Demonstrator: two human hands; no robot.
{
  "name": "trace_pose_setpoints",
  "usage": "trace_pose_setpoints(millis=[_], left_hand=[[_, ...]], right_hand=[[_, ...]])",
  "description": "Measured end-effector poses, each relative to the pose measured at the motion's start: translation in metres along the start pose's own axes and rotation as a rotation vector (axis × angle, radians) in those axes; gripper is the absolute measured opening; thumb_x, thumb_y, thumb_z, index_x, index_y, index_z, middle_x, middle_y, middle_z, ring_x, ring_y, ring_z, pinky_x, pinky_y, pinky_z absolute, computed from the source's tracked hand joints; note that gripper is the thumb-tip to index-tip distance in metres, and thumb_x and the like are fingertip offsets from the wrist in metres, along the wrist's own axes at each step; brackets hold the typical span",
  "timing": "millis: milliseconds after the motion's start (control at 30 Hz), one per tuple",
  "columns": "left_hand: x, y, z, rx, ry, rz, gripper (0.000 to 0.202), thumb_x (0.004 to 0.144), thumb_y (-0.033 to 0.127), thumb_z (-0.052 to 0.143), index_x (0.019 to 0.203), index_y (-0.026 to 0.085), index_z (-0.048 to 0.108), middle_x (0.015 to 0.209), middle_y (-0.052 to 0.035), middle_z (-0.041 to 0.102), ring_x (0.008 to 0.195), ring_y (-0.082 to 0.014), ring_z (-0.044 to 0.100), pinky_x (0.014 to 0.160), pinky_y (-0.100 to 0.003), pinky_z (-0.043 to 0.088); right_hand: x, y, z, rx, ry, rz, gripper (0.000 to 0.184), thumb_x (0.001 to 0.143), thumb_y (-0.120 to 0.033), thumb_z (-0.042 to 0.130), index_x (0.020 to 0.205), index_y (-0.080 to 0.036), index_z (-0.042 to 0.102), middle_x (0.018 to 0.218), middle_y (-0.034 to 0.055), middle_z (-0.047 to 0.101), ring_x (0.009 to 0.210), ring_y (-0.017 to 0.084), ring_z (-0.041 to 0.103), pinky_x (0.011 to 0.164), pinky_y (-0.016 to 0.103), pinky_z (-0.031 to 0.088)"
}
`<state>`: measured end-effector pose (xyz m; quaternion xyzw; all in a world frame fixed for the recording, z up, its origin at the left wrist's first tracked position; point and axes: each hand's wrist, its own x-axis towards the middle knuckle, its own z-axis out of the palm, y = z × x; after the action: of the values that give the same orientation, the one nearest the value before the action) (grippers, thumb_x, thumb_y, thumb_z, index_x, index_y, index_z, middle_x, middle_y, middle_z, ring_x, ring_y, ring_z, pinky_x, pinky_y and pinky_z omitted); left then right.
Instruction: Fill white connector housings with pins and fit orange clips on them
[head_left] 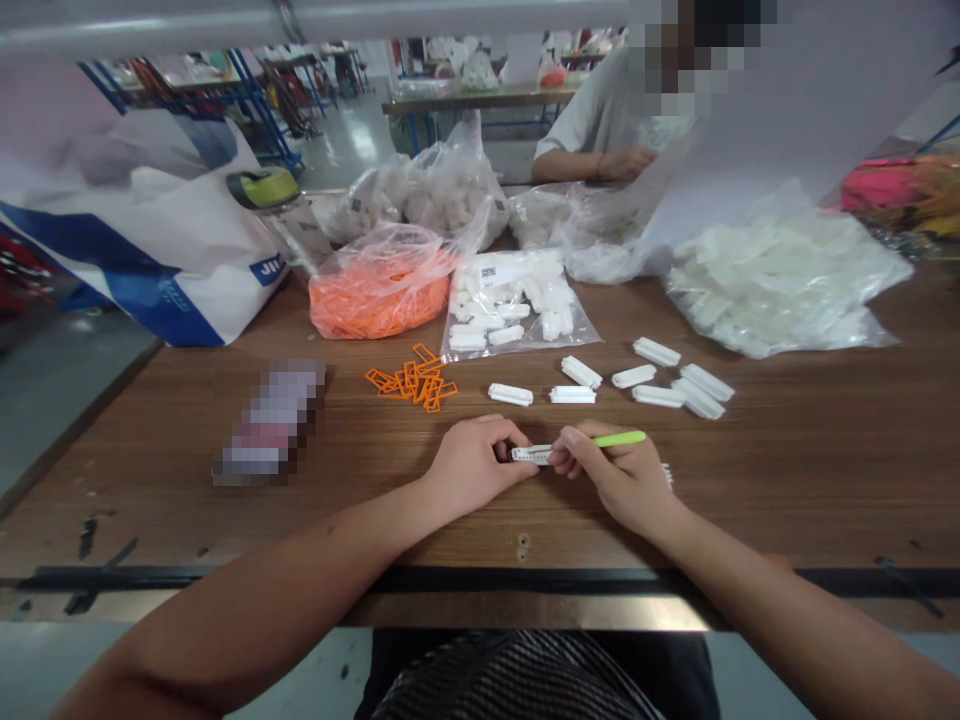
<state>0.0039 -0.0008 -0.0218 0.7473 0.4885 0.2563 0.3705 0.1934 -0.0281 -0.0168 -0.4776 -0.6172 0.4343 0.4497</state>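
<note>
My left hand (484,452) grips the left end of a small white plastic part (529,455), a slim bar with a row of dark slots along its face. From the right, my right hand (611,470) is closed on a thin tool with a bright green handle (621,438), held like a pen. The tool's tip lies over the white part; its exact contact is too small to tell. Several similar white parts (574,394) lie just beyond my hands. A piece of another white part (667,474) shows past my right wrist.
Thin orange rectangular frames (420,380) lie in a pile beyond my left hand. Behind stand a bag of orange frames (379,295), a bag of white parts (517,300) and a larger clear bag (780,270). A bottle (289,225) and a blurred object (271,420) are left. A person (600,130) sits opposite.
</note>
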Motion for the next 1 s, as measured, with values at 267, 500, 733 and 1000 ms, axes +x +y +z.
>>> trace_pose_setpoints(millis=[267, 500, 733, 1000], left_hand=[[-0.001, 0.002, -0.001, -0.006, -0.003, 0.016, 0.011, 0.07, 0.027, 0.076, 0.077, 0.02, 0.071, 0.065, 0.0022, 0.06, 0.058, -0.0112, 0.051, 0.055, -0.023, 0.039], [0.0, 0.005, -0.001, 0.015, 0.004, -0.019, 0.01, 0.07, 0.025, 0.076, 0.075, 0.018, 0.07, 0.066, 0.0019, 0.06, 0.058, -0.0111, 0.051, 0.054, -0.023, 0.038], [0.0, 0.001, -0.001, 0.015, -0.008, -0.006, 0.011, 0.07, 0.026, 0.076, 0.077, 0.019, 0.071, 0.067, 0.0025, 0.06, 0.06, -0.0114, 0.052, 0.056, -0.023, 0.038], [-0.001, 0.0, 0.0, -0.018, -0.013, -0.002, 0.012, 0.07, 0.026, 0.077, 0.079, 0.02, 0.071, 0.067, 0.0025, 0.06, 0.06, -0.0115, 0.052, 0.056, -0.023, 0.038]], right_hand=[[0.005, -0.003, -0.001, -0.007, -0.03, 0.071, 0.037, 0.09, -0.043, 0.053, 0.068, -0.016, 0.066, 0.062, 0.0042, 0.068, 0.052, 0.012, 0.061, 0.046, 0.022, 0.05], [-0.002, -0.012, -0.003, -0.244, -0.1, -0.17, 0.028, 0.093, -0.029, 0.05, 0.072, -0.02, 0.065, 0.068, 0.0021, 0.068, 0.061, 0.014, 0.062, 0.06, 0.028, 0.05], [-0.004, -0.016, -0.008, -0.264, -0.088, -0.318, 0.023, 0.092, -0.024, 0.051, 0.075, -0.019, 0.067, 0.069, 0.0029, 0.069, 0.062, 0.015, 0.063, 0.06, 0.029, 0.05], [-0.001, -0.002, -0.011, -0.119, 0.043, -0.062, 0.029, 0.091, -0.033, 0.054, 0.072, -0.018, 0.069, 0.065, 0.003, 0.069, 0.054, 0.013, 0.063, 0.049, 0.024, 0.051]])
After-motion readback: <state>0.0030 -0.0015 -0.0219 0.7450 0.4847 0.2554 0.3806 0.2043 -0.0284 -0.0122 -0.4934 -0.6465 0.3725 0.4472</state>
